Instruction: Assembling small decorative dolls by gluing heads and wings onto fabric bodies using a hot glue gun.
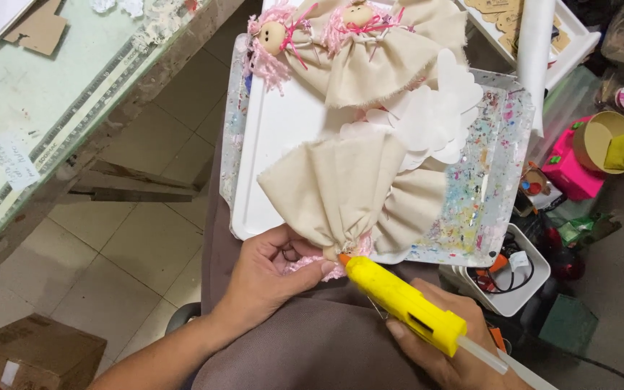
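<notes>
My left hand (pixel 269 278) pinches the gathered neck of a beige cloth doll body (pixel 348 188) with pink yarn at its tip, lying on the near edge of a white tray (pixel 272 137). My right hand (pixel 445 347) grips a yellow glue gun (pixel 402 300), whose orange nozzle touches the gathered cloth beside my left thumb. White heart-shaped wings (pixel 435 115) lie behind the cloth. Two finished dolls (pixel 355 43) with wooden heads and pink yarn hair rest at the tray's far end.
The tray sits on my lap over a paint-speckled clear board (pixel 485 173). A worn workbench (pixel 52 108) is on the left, cardboard boxes (pixel 23 354) on the tiled floor. On the right are a white bin with cables (pixel 507 278), a pink box (pixel 572 162) and clutter.
</notes>
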